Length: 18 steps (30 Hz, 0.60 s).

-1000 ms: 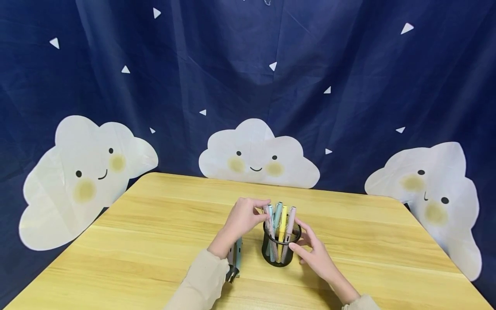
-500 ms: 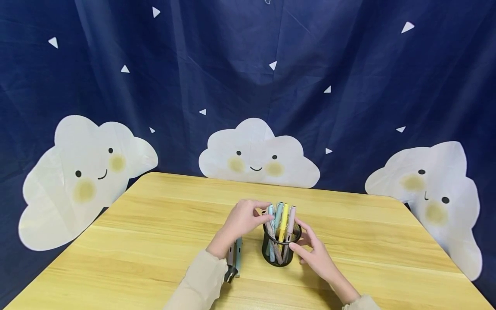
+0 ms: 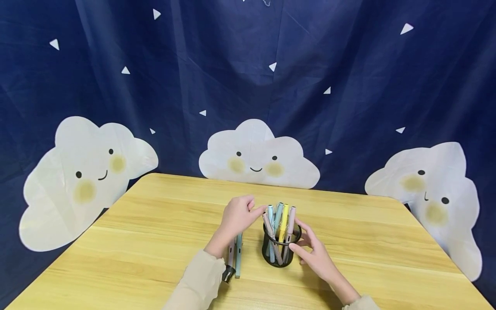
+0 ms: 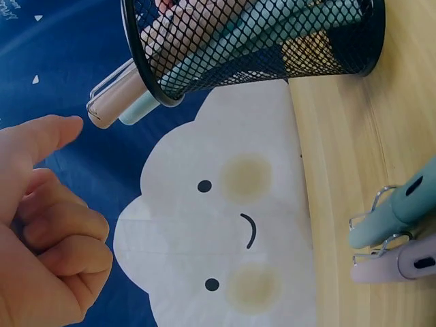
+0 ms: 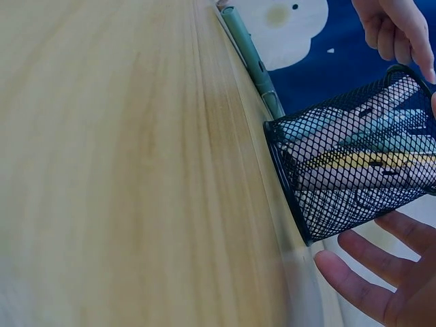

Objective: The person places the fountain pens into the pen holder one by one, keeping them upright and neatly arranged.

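Observation:
A black mesh pen holder (image 3: pixel 280 256) stands on the wooden table (image 3: pixel 155 232) with several pastel pens (image 3: pixel 282 219) upright in it. My left hand (image 3: pixel 238 217) hovers just left of the pen tops, fingers loosely curled, index finger pointing at them, and it holds nothing. In the left wrist view that hand (image 4: pixel 48 225) is a little apart from the pink pen tip (image 4: pixel 102 112) sticking out of the holder (image 4: pixel 272 48). My right hand (image 3: pixel 311 254) cups the holder's right side with spread, straight fingers (image 5: pixel 371 283) beside the mesh (image 5: pixel 340 177).
Two pens, one teal (image 3: pixel 238 254) and one lilac (image 3: pixel 231 256), lie on the table under my left wrist, left of the holder. A dark blue curtain with white cloud faces (image 3: pixel 257 157) hangs behind the table's far edge.
My left hand has let go of the pink pen, which now stands lower in the holder, and has drawn back slightly to the left. The right hand has not moved.

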### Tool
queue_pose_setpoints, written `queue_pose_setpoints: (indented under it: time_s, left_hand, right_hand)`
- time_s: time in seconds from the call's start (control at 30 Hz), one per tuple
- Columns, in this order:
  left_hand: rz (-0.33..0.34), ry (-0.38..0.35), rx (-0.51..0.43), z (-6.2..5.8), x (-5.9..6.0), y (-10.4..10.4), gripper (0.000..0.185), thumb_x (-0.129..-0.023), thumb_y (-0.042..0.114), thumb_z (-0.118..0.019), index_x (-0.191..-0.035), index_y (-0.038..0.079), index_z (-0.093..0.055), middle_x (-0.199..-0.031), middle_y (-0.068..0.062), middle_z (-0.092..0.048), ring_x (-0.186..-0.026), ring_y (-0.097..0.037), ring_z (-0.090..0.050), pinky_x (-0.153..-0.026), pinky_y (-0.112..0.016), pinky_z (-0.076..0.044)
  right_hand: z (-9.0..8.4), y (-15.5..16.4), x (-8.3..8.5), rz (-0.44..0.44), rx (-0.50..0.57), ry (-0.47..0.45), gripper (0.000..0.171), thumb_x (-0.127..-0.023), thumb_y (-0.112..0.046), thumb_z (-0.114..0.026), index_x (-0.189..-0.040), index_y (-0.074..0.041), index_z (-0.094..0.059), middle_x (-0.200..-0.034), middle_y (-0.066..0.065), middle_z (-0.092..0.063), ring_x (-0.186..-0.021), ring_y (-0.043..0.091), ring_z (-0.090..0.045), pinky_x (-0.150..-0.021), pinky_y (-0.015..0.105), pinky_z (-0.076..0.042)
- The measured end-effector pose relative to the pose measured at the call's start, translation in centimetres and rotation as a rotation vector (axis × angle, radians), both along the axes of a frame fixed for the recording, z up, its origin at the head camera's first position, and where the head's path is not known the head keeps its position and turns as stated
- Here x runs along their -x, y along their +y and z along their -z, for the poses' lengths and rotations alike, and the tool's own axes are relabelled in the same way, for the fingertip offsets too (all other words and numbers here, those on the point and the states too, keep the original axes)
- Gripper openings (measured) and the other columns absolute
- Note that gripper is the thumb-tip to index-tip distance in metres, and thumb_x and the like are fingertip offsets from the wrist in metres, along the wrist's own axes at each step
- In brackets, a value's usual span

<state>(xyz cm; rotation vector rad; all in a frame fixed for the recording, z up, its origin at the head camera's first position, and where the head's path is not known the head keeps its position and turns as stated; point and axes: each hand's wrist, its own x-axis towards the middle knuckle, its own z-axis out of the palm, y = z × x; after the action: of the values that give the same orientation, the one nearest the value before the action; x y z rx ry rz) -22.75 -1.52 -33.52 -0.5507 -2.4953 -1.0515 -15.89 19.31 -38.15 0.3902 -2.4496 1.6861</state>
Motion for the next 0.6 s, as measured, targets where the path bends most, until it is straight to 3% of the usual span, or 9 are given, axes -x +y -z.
queue_pose_setpoints:
  time_s: [0.23, 0.43, 0.6]
  left_hand:
    - [0.023, -0.071, 0.009, -0.1, 0.0, -0.5, 0.049, -0.086, 0.029, -0.059, -0.051, 0.016, -0.027, -0.045, 0.009, -0.024, -0.043, -0.006, -0.025, -0.040, -0.018, -0.020]
    - [0.108, -0.176, 0.010, 0.4, 0.4, -1.1, 0.050, -0.095, 0.035, -0.040, -0.051, 0.015, -0.031, -0.043, 0.006, -0.027, -0.039, -0.008, -0.024, -0.039, -0.021, -0.024]
    - [0.176, -0.201, 0.060, 1.0, 0.8, -1.9, 0.052, -0.099, 0.031, -0.026, -0.050, 0.014, -0.032, -0.041, 0.005, -0.026, -0.037, -0.009, -0.021, -0.040, -0.025, -0.029]
  right_hand:
    - [0.0, 0.0, 0.0, 0.009, 0.000, -0.013, 0.059, -0.082, -0.005, -0.062, -0.135, -0.008, -0.035, -0.112, 0.023, -0.055, -0.081, 0.023, -0.057, -0.048, 0.038, -0.049]
    - [0.1, -0.1, 0.0, 0.010, -0.001, -0.017, 0.059, -0.082, -0.005, -0.062, -0.135, -0.008, -0.035, -0.112, 0.023, -0.055, -0.081, 0.023, -0.057, -0.048, 0.038, -0.050]
    - [0.0, -0.1, 0.0, 0.011, 0.000, -0.021, 0.059, -0.083, -0.005, -0.061, -0.135, -0.008, -0.035, -0.112, 0.023, -0.055, -0.082, 0.023, -0.057, -0.048, 0.038, -0.049]
